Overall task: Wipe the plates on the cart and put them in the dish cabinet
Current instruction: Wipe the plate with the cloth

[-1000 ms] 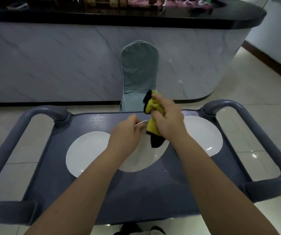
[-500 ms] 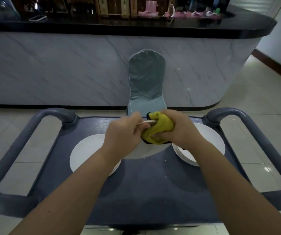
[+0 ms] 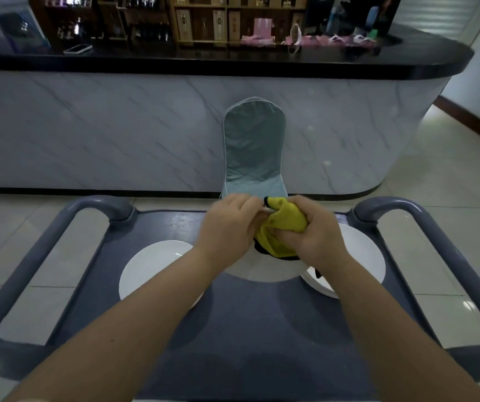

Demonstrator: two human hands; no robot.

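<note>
Head view: pinching the middle plate (image 3: 264, 272) by its far rim with left hand (image 3: 227, 224), clutching bunched yellow cloth (image 3: 285, 224) against it in right hand (image 3: 317, 236), above the cart (image 3: 233, 329); probably stiff, slick, breakable, so best gripped at the rim

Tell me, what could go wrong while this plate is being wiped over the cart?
1. The left hand pinches the tilted plate only at its rim while the right hand rubs it with the yellow cloth; a hard push might make it slip.
2. If it drops, it could chip the left plate or the right plate lying close beside it on the cart.
</note>
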